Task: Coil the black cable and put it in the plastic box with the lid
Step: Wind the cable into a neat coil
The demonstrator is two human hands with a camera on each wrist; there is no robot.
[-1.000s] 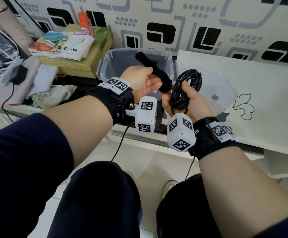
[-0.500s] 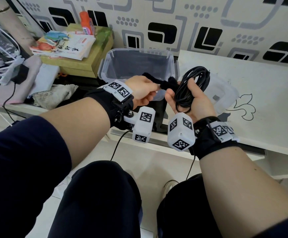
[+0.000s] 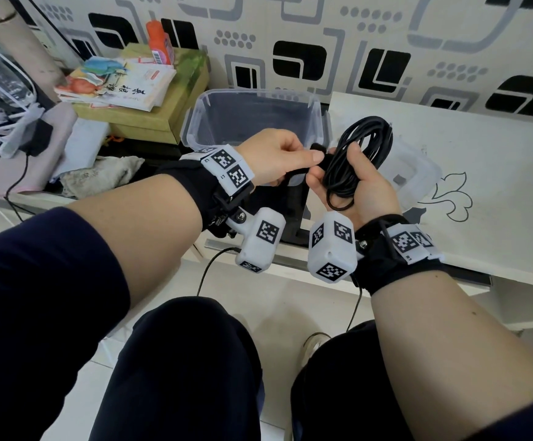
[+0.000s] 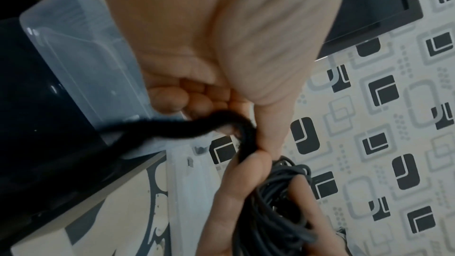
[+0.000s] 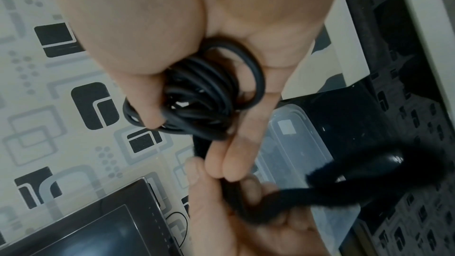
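Observation:
The black cable (image 3: 365, 144) is wound into a coil that my right hand (image 3: 338, 163) grips, palm up, with the thumb across the loops. A fuzzy black strap (image 3: 317, 150) runs from the coil to my left hand (image 3: 305, 160), which pinches it between thumb and curled fingers. The left wrist view shows the strap (image 4: 211, 124) bending out of that pinch beside the coil (image 4: 278, 201). In the right wrist view the coil (image 5: 204, 94) sits in the palm and the strap (image 5: 320, 188) trails off, blurred. The clear plastic box (image 3: 195, 122) stands open just behind both hands. Its lid (image 3: 418, 167) lies to the right.
A stack of books (image 3: 122, 82) and an orange bottle (image 3: 158, 43) sit on a green carton at the back left, with a crumpled cloth (image 3: 99, 176) in front. The white tabletop (image 3: 481, 186) extends right. My knees are below the table edge.
My left hand has brought the strap down from above the box and in toward the coil. The two hands are now close together; the coil has tilted slightly.

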